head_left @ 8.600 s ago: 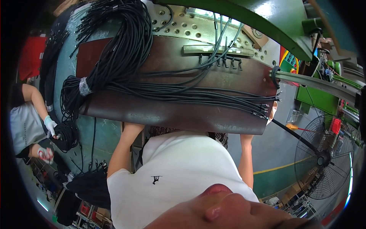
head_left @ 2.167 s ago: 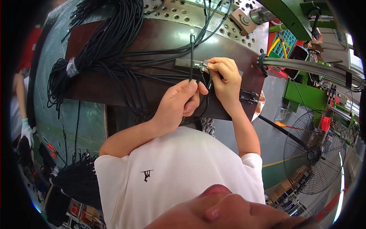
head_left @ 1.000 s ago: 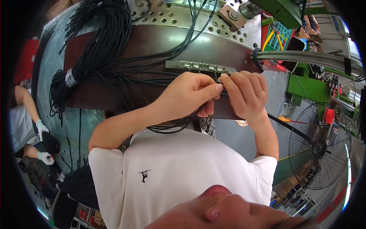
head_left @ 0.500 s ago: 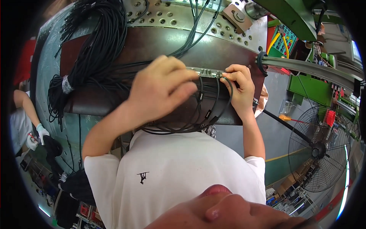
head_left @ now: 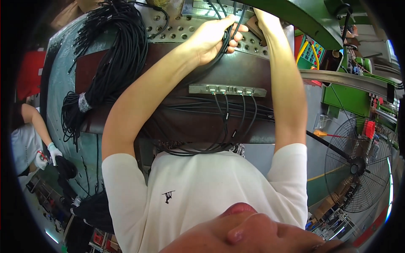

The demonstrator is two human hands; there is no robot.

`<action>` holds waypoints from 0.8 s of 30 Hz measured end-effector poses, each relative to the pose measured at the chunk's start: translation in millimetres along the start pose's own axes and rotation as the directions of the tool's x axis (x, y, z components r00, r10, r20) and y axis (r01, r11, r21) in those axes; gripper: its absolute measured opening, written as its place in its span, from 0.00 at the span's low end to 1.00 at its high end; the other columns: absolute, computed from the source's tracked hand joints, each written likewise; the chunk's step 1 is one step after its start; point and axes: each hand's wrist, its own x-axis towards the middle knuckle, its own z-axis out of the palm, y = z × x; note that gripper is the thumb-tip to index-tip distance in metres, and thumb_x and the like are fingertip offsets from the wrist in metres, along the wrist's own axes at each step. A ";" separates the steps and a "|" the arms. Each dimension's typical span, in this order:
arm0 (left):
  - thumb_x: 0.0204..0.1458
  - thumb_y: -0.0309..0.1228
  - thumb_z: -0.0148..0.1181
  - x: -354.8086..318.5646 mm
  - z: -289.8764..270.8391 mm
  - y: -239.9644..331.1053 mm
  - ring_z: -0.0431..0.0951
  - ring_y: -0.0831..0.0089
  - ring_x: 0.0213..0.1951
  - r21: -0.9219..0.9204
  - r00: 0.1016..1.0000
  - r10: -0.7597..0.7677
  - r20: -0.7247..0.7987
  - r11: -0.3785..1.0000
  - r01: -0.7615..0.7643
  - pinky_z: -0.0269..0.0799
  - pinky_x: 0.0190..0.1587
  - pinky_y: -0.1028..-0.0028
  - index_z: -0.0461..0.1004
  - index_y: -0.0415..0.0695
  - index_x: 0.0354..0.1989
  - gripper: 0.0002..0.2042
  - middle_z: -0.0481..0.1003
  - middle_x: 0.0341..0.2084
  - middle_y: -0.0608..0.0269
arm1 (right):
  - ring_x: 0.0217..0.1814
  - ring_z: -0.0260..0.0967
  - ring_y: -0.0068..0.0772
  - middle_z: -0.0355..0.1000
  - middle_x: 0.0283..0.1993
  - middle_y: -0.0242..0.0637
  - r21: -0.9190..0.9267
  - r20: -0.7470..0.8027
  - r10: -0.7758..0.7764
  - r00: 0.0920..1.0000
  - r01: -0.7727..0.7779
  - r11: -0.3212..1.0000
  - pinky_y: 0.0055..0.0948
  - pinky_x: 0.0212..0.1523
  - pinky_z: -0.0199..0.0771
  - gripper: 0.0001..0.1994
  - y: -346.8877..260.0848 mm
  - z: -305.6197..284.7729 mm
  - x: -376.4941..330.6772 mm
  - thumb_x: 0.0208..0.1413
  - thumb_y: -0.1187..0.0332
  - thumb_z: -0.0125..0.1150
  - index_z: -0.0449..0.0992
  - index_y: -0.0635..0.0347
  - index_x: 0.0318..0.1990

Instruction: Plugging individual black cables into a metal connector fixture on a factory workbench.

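Observation:
My left hand (head_left: 215,41) reaches far across the brown board and is closed around a few black cables (head_left: 219,9) that come from the machine at the far edge. To its right, my right hand (head_left: 264,17) is stretched toward the machine, and its fingers are hidden near the green arm. Nearer me, a narrow metal bar (head_left: 197,89) lies on the board, untouched. Several small cable ends sit in its slots, and their black cables (head_left: 244,110) loop toward my shirt.
A thick bundle of black cables (head_left: 122,55) hangs over the left side, tied with clear wrap (head_left: 84,102). Overhead at right is a green machine arm (head_left: 312,21). A perforated metal plate (head_left: 179,29) lies beyond the board. A black fan (head_left: 357,166) stands right; a gloved co-worker's hand (head_left: 54,152) is left.
Both hands have left the metal bar and moved away from me to the machine. My left hand has taken hold of black cables there. The bar now lies free.

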 end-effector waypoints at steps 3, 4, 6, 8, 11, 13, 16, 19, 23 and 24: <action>0.65 0.43 0.38 -17.6 4.1 11.1 0.62 0.82 0.24 0.009 0.999 0.047 0.003 0.999 -0.047 0.60 0.26 0.81 0.69 0.35 0.47 0.22 0.66 0.23 0.71 | 0.39 0.72 0.40 0.75 0.39 0.48 -0.211 0.092 -0.039 0.995 0.058 0.976 0.39 0.39 0.70 0.11 -24.7 -1.2 0.8 0.59 0.62 0.54 0.77 0.59 0.40; 0.65 0.43 0.38 -19.6 7.2 11.9 0.61 0.82 0.23 0.013 0.998 0.058 0.026 0.998 -0.058 0.60 0.26 0.80 0.69 0.35 0.48 0.21 0.65 0.23 0.71 | 0.39 0.72 0.40 0.75 0.40 0.49 -0.297 0.118 -0.016 0.993 0.051 0.953 0.39 0.39 0.70 0.11 -33.8 -8.9 -11.1 0.58 0.62 0.54 0.77 0.59 0.40; 0.65 0.43 0.38 -43.2 3.3 14.7 0.60 0.82 0.23 -0.032 0.999 -0.020 0.024 0.999 0.021 0.58 0.26 0.80 0.69 0.36 0.48 0.21 0.64 0.22 0.73 | 0.40 0.73 0.39 0.75 0.41 0.49 -0.437 0.164 -0.016 0.986 0.087 0.895 0.40 0.40 0.70 0.11 -57.6 -18.2 -12.7 0.58 0.61 0.55 0.77 0.58 0.40; 0.65 0.43 0.39 -71.9 2.5 11.2 0.59 0.83 0.22 -0.042 0.997 -0.074 -0.018 0.996 0.073 0.57 0.26 0.81 0.68 0.37 0.47 0.20 0.62 0.21 0.74 | 0.25 0.71 0.45 0.75 0.25 0.42 -0.504 -0.369 -0.548 0.751 0.333 0.797 0.35 0.29 0.72 0.13 -94.5 -20.9 -24.6 0.47 0.59 0.66 0.80 0.61 0.30; 0.64 0.41 0.42 -87.6 2.8 -0.3 0.52 0.87 0.16 -0.100 0.993 -0.112 0.030 0.988 0.114 0.50 0.19 0.84 0.66 0.43 0.36 0.13 0.56 0.16 0.77 | 0.23 0.70 0.44 0.72 0.20 0.41 -0.354 -0.459 -0.394 0.797 0.243 0.903 0.37 0.26 0.70 0.14 -94.1 -14.8 -41.1 0.42 0.57 0.68 0.77 0.59 0.23; 0.64 0.40 0.41 -100.6 -2.1 -3.6 0.46 0.88 0.12 -0.077 0.998 -0.065 0.025 0.995 0.066 0.43 0.13 0.85 0.62 0.48 0.28 0.13 0.51 0.12 0.80 | 0.24 0.68 0.43 0.70 0.20 0.42 -0.252 -0.408 -0.282 0.868 0.190 0.949 0.37 0.27 0.69 0.14 -86.4 -9.8 -53.6 0.42 0.57 0.67 0.76 0.59 0.23; 0.61 0.40 0.46 -142.3 -45.8 20.3 0.48 0.87 0.12 -0.213 0.991 0.038 0.130 0.977 -0.009 0.43 0.12 0.83 0.63 0.50 0.25 0.13 0.53 0.11 0.78 | 0.24 0.66 0.44 0.67 0.19 0.40 0.117 -0.202 0.080 0.976 -0.058 0.991 0.39 0.28 0.67 0.14 -85.1 -19.3 -72.2 0.43 0.58 0.66 0.73 0.60 0.23; 0.62 0.29 0.42 -193.9 -134.3 88.6 0.48 0.85 0.14 -0.341 0.763 0.641 -0.084 0.701 -0.627 0.43 0.15 0.82 0.61 0.45 0.24 0.11 0.52 0.13 0.74 | 0.25 0.64 0.42 0.66 0.20 0.38 -0.015 -0.186 -0.230 0.955 0.231 0.973 0.38 0.30 0.65 0.14 -82.2 -14.3 -87.0 0.45 0.59 0.65 0.72 0.58 0.22; 0.64 0.41 0.41 -230.4 -217.0 136.6 0.63 0.82 0.19 0.437 0.361 0.609 -0.706 0.777 -0.453 0.62 0.23 0.83 0.70 0.36 0.37 0.19 0.68 0.21 0.67 | 0.31 0.63 0.37 0.65 0.28 0.35 -0.215 -0.086 -0.379 0.921 0.355 0.910 0.33 0.34 0.64 0.14 -83.4 -9.0 -109.2 0.44 0.58 0.68 0.73 0.58 0.26; 0.64 0.46 0.42 -231.8 -222.7 133.1 0.69 0.83 0.22 0.527 0.364 0.528 -0.767 0.843 -0.111 0.65 0.26 0.84 0.72 0.34 0.43 0.23 0.74 0.26 0.64 | 0.32 0.63 0.36 0.65 0.30 0.33 -0.281 -0.091 -0.409 0.908 0.371 0.885 0.32 0.34 0.64 0.15 -81.0 -8.5 -114.6 0.42 0.56 0.69 0.74 0.56 0.27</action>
